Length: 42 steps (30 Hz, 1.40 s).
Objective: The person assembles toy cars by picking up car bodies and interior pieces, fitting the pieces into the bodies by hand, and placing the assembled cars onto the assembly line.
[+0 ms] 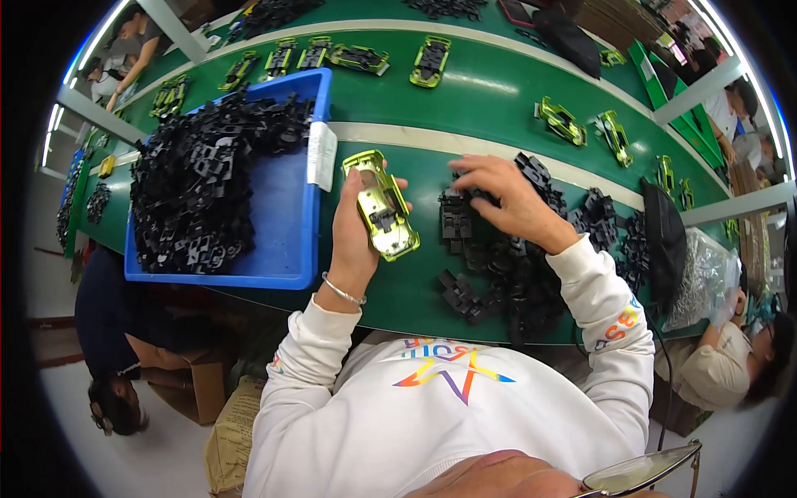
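My left hand [353,236] is closed around a lime-green toy car body shell [397,236], its hollow side facing up. A small black piece [383,221] sits inside the shell. To the right, my right hand [519,203] reaches over a pile of black plastic car parts [523,290], with its fingers and thumb bent round a black plastic part [480,197] at the pile's far left edge. The fingers partly hide that part. Nearer me, a loose black part [462,295] lies beside the pile.
At left stands a blue bin [282,241] heaped with black parts. Beyond a pale divider, a green conveyor belt [490,75] carries several green car bodies [431,61]. A black bag [664,224] and a clear plastic bag [706,278] are at right. Co-workers sit on both sides.
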Available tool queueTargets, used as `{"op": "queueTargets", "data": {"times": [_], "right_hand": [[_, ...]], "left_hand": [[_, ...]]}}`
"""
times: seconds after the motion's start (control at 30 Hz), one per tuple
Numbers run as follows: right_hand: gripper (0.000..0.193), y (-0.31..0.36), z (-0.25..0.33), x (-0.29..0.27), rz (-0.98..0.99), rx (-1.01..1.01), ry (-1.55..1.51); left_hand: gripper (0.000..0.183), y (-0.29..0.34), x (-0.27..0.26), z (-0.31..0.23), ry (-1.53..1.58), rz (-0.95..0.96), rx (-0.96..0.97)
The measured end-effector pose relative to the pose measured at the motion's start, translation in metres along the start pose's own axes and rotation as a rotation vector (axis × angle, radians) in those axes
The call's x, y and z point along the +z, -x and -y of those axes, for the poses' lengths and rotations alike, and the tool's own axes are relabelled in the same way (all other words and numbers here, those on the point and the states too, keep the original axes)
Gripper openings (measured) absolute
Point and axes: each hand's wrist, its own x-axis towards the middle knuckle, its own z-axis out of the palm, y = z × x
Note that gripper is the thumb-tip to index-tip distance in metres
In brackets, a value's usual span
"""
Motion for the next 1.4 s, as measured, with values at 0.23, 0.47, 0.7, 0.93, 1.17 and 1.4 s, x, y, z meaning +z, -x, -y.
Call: {"op": "queueTargets", "data": {"times": [0.23, 0.47, 0.7, 0.93, 1.17, 1.4], "right_hand": [[0.054, 0.028, 0.001, 0.007, -0.164, 0.316, 0.458], [0.053, 0.026, -0.003, -0.009, -0.311, 0.217, 0.319], [0.053, 0.003, 0.053, -0.002, -0.465, 0.075, 0.176], [0.059, -0.012, 0.067, 0.012, -0.554, 0.048, 0.39], [0.059, -0.002, 0.079, -0.007, -0.321, 0.094, 0.32], [0.057, 0.003, 0.088, -0.005, -0.462, -0.009, 0.408]], "left_hand": [[0.046, -0.038, 0.028, 0.025, 0.015, 0.03, -0.036], [0.063, -0.05, 0.036, 0.035, 0.013, 0.074, -0.04], [0.065, -0.039, 0.063, 0.033, 0.062, -0.015, 0.059], [0.065, -0.028, 0.07, 0.033, -0.002, 0.094, 0.189], [0.067, -0.027, 0.057, 0.038, -0.119, 0.117, 0.237], [0.073, -0.017, 0.075, 0.022, -0.033, 0.176, 0.221]]}}
